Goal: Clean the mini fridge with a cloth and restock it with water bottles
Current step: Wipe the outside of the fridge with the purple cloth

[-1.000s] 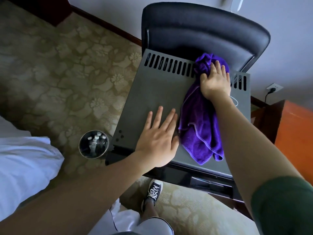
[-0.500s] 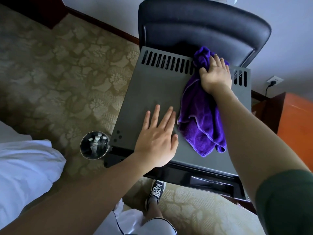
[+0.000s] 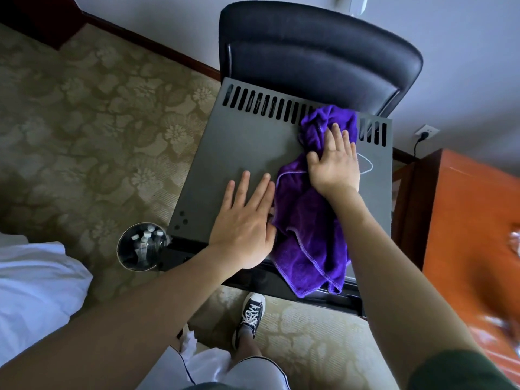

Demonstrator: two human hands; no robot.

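From the head camera I look straight down on the flat grey metal top of the mini fridge (image 3: 247, 153), with its row of dark vent slots (image 3: 270, 104) along the far edge. My right hand (image 3: 334, 161) lies flat, fingers straight, pressing on the purple microfibre cloth (image 3: 306, 235). The cloth is bunched under and beyond my fingers at the vent slots, and its loose end trails toward me and hangs over the fridge's front edge. My left hand (image 3: 244, 220) is open too, palm down on the bare fridge top just left of the cloth, its thumb side touching the cloth's edge.

On the patterned beige carpet (image 3: 84, 130), beside the fridge's front left corner, stands a round shiny metal bucket (image 3: 123, 249) holding several clear plastic water bottles with white caps (image 3: 147, 240); their labels are too small for me to read. A black padded chair back (image 3: 318, 52) rises just behind the fridge. A white bedsheet (image 3: 33, 285) fills the lower left, an orange-brown wooden cabinet (image 3: 472, 220) stands to the right, and a dark plug sits in a white wall socket (image 3: 426, 132). Below, I see my black lace-up sneaker (image 3: 251, 313). No writing or brand is legible anywhere.
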